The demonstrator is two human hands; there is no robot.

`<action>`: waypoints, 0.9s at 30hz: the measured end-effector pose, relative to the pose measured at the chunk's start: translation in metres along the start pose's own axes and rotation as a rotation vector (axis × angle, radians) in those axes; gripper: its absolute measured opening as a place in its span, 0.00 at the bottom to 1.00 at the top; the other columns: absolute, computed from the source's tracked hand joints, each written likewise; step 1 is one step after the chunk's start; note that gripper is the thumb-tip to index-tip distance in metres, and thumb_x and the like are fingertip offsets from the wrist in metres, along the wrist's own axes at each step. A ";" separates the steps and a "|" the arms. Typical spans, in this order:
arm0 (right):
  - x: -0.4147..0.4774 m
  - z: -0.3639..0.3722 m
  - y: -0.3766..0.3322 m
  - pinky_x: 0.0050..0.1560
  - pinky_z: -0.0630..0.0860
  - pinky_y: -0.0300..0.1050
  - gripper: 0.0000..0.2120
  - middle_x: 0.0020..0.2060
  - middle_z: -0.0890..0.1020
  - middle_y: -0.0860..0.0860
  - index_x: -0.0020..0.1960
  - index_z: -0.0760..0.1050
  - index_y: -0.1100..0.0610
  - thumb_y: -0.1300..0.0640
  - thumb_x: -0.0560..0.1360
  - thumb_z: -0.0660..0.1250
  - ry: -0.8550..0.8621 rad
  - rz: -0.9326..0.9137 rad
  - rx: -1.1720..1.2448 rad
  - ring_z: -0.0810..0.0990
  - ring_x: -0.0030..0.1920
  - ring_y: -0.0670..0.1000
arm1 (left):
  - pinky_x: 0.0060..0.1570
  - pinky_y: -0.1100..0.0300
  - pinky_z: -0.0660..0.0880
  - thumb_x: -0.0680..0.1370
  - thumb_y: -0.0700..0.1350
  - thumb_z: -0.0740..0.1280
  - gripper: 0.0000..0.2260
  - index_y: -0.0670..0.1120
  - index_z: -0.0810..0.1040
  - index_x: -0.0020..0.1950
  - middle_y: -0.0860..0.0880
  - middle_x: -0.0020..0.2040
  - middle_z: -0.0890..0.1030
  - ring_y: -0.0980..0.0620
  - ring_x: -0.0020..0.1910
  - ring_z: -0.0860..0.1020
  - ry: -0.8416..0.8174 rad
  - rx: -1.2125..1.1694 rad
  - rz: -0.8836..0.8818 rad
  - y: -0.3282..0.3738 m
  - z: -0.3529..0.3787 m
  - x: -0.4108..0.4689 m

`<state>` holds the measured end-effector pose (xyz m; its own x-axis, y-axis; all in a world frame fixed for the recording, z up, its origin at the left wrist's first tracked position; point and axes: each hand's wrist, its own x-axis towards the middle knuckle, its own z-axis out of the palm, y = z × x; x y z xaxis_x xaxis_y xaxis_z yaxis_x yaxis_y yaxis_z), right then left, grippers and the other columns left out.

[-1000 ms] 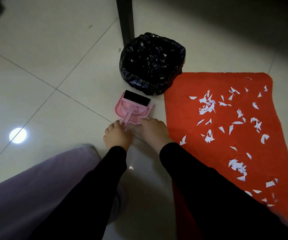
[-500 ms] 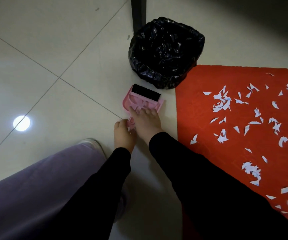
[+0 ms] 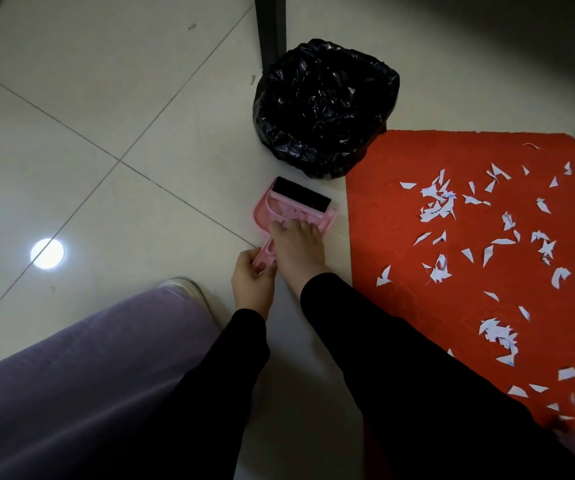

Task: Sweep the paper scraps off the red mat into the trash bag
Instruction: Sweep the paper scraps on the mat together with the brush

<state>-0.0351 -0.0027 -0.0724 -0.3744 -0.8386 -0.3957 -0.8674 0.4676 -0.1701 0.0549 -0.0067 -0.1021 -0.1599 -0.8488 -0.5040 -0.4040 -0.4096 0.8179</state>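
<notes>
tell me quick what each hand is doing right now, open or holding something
left hand: holding the pink handle, fingers curled round it
right hand: open, fingers laid on the pink dustpan, gripping nothing

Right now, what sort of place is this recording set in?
Probably an indoor room, a home or office, seen at floor level: a glossy pale tiled floor, a dark furniture leg behind the black trash bag, and a red mat strewn with paper scraps.
</notes>
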 end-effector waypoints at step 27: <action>-0.089 -0.038 0.105 0.56 0.69 0.44 0.16 0.56 0.73 0.58 0.65 0.71 0.57 0.62 0.78 0.61 0.347 0.275 0.658 0.74 0.55 0.57 | 0.40 0.69 0.71 0.81 0.37 0.54 0.08 0.45 0.72 0.51 0.51 0.37 0.73 0.58 0.35 0.71 -0.126 -0.300 0.134 0.073 0.058 -0.056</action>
<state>-0.1055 0.1100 -0.0208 -0.7218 -0.6578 -0.2151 -0.3977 0.6486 -0.6489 -0.0177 0.0307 -0.0302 -0.3112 -0.8612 -0.4019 -0.0923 -0.3935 0.9147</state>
